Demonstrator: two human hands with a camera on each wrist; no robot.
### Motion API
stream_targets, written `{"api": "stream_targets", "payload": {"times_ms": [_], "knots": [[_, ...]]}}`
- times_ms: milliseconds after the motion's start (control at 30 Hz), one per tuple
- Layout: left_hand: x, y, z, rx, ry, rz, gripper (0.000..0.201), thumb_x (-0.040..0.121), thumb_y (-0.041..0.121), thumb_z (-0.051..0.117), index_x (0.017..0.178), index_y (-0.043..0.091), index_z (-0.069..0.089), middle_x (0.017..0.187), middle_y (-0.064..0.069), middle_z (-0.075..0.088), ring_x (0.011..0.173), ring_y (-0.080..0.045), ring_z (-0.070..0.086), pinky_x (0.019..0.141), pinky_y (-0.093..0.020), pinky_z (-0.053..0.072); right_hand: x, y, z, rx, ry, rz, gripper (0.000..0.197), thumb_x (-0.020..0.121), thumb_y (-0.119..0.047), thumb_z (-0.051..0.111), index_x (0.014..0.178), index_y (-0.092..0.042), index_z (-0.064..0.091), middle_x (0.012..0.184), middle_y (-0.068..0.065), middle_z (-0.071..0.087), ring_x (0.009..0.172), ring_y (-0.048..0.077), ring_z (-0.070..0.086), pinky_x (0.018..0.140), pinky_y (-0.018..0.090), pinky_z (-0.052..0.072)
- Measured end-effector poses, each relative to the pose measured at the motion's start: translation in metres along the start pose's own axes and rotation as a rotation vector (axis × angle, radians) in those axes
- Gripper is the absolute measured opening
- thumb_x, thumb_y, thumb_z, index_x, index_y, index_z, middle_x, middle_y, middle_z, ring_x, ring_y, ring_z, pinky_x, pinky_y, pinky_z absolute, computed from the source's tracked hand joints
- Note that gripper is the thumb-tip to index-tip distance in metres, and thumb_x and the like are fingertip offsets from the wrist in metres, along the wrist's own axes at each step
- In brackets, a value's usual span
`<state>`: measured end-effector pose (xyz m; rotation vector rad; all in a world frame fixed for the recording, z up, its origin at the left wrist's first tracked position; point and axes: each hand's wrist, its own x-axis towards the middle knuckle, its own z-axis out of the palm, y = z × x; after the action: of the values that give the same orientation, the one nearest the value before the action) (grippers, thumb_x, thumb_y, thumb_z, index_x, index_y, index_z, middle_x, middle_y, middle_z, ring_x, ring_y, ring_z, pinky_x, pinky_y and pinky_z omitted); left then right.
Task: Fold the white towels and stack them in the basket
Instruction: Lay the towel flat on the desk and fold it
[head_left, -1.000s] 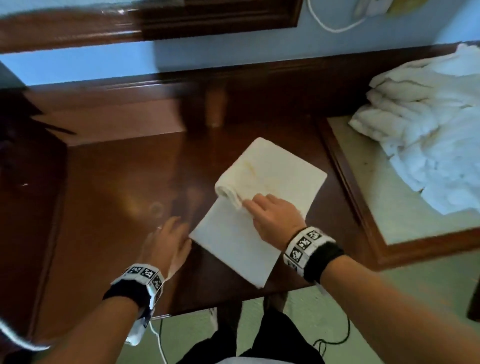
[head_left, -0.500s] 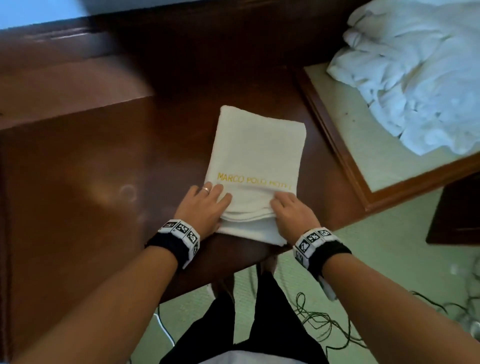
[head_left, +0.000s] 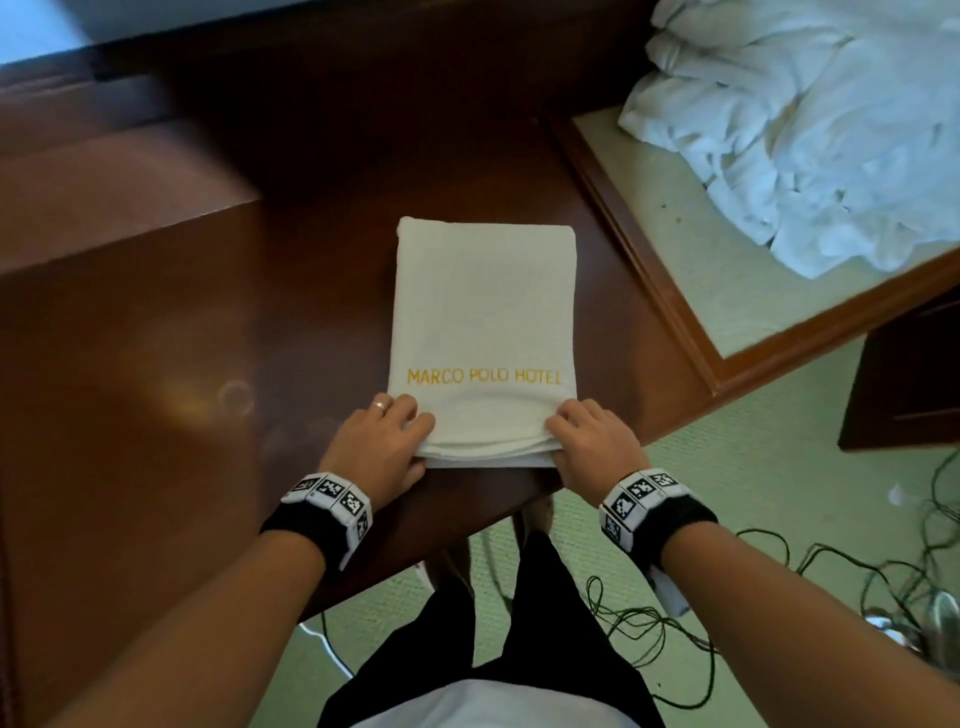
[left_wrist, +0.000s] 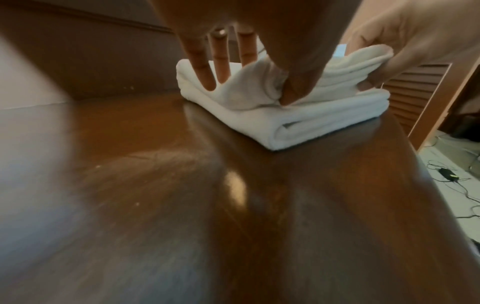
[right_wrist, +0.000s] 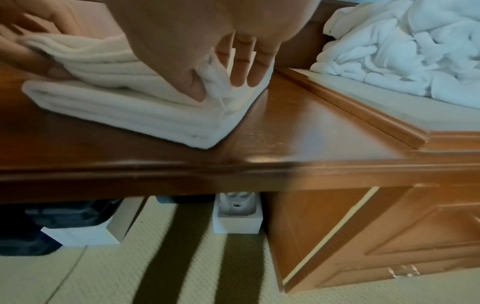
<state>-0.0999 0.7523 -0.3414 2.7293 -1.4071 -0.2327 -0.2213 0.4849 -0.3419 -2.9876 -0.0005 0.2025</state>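
While the folded towel (head_left: 483, 332) lies on the dark wooden desk (head_left: 156, 415), the left hand (head_left: 376, 447) pinches the upper layers at its near left corner. The right hand (head_left: 592, 444) pinches the near right corner likewise.

Bare wooden desk (head_left: 156, 389) lies left of the folded towel (head_left: 483, 312); crumpled towels (head_left: 810, 130) crowd the far right.

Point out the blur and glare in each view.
Head view: folded towel sharp, glare ring on the table. Left wrist view: near tabletop smeared, bright glint, left hand blurred. Right wrist view: right hand soft, table edge streaked.
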Motion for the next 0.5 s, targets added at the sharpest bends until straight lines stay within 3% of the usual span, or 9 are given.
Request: {"api": "stream_targets", "payload": {"times_ms": [100, 267, 400, 500], "knots": [[0.000, 0.008, 0.000, -0.020, 0.063, 0.028, 0.037, 0.062, 0.027, 0.083, 0.090, 0.012, 0.063, 0.091, -0.010, 0.058, 0.079, -0.032, 0.056, 0.056, -0.038, 0.049, -0.004, 0.002, -0.003, 0.012, 0.036, 0.043, 0.032, 0.059, -0.003, 0.070, 0.086, -0.012, 0.055, 0.087, 0.008, 0.054, 0.072, 0.030, 0.049, 0.057, 0.037, 0.043], [-0.008, 0.007, 0.009, -0.093, 0.019, 0.032, 0.048, 0.060, 0.029, 0.090, 0.097, 0.015, 0.062, 0.099, -0.009, 0.057, 0.088, -0.033, 0.054, 0.060, -0.040, 0.055, -0.022, 0.001, 0.002, 0.018, -0.063, 0.056, 0.032, 0.071, -0.029, 0.062, 0.100, -0.017, 0.058, 0.100, 0.004, 0.052, 0.084, 0.026, 0.052, 0.067, 0.037, 0.047], [-0.001, 0.010, 0.011, -0.062, 0.012, 0.051, 0.051, 0.053, 0.005, 0.086, 0.092, 0.014, 0.054, 0.087, -0.010, 0.055, 0.077, -0.034, 0.052, 0.051, -0.038, 0.050, -0.012, -0.001, 0.000, -0.062, -0.033, -0.015, 0.034, 0.057, -0.005, 0.067, 0.086, -0.014, 0.051, 0.084, 0.007, 0.051, 0.068, 0.029, 0.050, 0.057, 0.034, 0.035], [-0.002, 0.015, 0.016, -0.059, -0.075, -0.009, 0.058, 0.054, 0.012, 0.089, 0.094, 0.018, 0.047, 0.088, -0.009, 0.053, 0.078, -0.033, 0.051, 0.052, -0.038, 0.045, -0.012, -0.005, 0.001, -0.121, -0.068, -0.054, 0.035, 0.054, -0.003, 0.063, 0.085, -0.013, 0.049, 0.080, 0.008, 0.050, 0.066, 0.029, 0.048, 0.056, 0.033, 0.030]]}}
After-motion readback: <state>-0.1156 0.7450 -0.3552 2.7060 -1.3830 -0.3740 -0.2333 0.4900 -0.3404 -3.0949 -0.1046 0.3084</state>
